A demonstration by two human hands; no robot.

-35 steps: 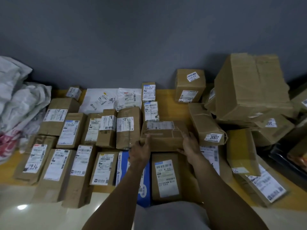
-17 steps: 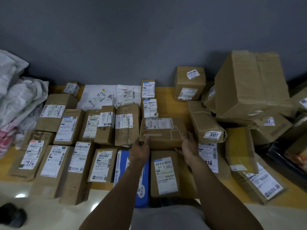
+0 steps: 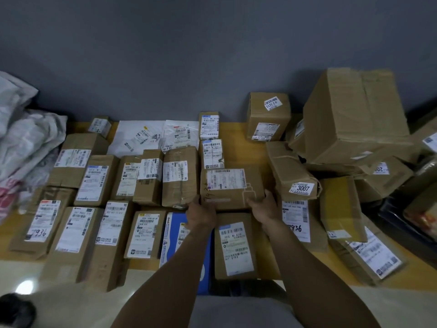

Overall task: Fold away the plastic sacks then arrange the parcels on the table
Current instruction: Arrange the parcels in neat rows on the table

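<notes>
1 flat carton (image 3: 230, 188), brown cardboard, rectangular, white label on top, handwritten digits down its left edge. It sits mid-table, just behind an upright-lying labelled carton (image 3: 234, 245).

Left hand (image 3: 201, 215) clasps the flat carton's near left corner, thumb up along the side. Right hand (image 3: 263, 208) clasps the near right corner, fingers curled on the edge.

Behind it: 2 small boxes (image 3: 210, 138), one after the other, labels nearly covering them. To their left, 2 white plastic mailers (image 3: 137, 136), flat and crinkled.

Near row, left of the hands: 1 glossy blue package (image 3: 173, 235), then 4 long brown cartons (image 3: 73, 237) side by side.

Right: 1 creased box marked 3007 (image 3: 292, 171), 1 cube box (image 3: 268, 116) by the wall, 1 large taped box (image 3: 354, 119) atop a jumbled pile.

Far left: heap of white plastic sacks (image 3: 26, 138), rumpled; count unclear. Table (image 3: 238, 143) is yellow wood.
</notes>
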